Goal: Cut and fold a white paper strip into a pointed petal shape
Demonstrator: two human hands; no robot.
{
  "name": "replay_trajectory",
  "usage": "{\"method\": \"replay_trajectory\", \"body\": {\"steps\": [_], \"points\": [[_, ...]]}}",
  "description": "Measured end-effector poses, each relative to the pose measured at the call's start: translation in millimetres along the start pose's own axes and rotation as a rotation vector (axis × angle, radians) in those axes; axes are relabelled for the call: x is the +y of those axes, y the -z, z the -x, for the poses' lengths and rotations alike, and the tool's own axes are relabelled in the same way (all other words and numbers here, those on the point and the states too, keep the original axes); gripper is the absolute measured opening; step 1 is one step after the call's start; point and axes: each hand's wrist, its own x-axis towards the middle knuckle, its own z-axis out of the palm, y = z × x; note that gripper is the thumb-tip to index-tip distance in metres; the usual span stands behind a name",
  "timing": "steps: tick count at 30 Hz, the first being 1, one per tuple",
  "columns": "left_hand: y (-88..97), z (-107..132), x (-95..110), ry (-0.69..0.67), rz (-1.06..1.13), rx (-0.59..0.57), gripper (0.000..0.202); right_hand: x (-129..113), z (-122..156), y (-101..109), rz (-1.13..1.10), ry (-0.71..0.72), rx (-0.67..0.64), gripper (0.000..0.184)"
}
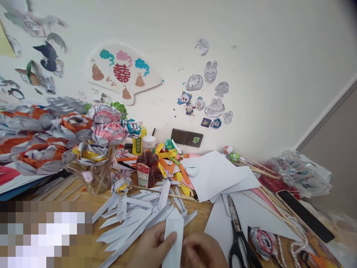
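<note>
At the bottom middle, my left hand (152, 247) pinches a folded white paper piece (174, 234), with the thumb lying across its left edge. My right hand (202, 251) is curled at the paper's lower right side, fingers closed against it. The paper stands upright between both hands, its top folded to a point. Just behind it lies a heap of folded white paper strips (139, 214) on the wooden table (199, 210). Black scissors (237, 234) lie shut to the right of my right hand on a white sheet.
A bottle of brown liquid (147, 167), a jar of paper flowers (95, 149), white sheets (217, 173), wooden skewers (276, 203), a black phone (305, 214) and a small rolled paper flower (263, 242) crowd the table. Stickers cover the wall. A blurred patch hides the bottom left.
</note>
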Motion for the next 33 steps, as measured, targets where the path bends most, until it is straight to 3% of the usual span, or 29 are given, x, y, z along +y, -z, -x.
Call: {"method": "replay_trajectory", "body": {"steps": [3,8,17,23,26,29,33], "points": [[2.8,-1.8,-4.1,-0.022,0.027,0.034,0.045,-4.7,-6.9,2.5,0.116,0.259,-0.177,0.012],[2.7,-0.7,0.2,0.010,0.089,0.040,0.039,-8.7,-13.2,6.5,0.155,0.290,-0.202,0.011],[0.9,-0.5,8.8,0.015,-0.023,0.069,0.039,-9.9,-9.6,7.1,0.188,0.308,-0.309,0.014],[3.9,-3.2,6.0,-0.002,0.082,0.033,0.039,-8.3,-6.8,6.6,0.188,0.237,-0.292,0.013],[4.1,-5.4,6.3,-0.007,0.173,-0.050,0.040,-6.3,-8.1,6.9,0.153,0.154,-0.188,0.016],[2.2,-5.4,6.8,0.086,0.202,-0.148,0.038,-5.2,-11.0,7.7,0.104,0.044,-0.096,0.016],[-1.7,-3.2,6.5,0.097,0.179,-0.124,0.032,-4.8,-12.3,6.2,0.060,-0.104,-0.075,0.015]]}}
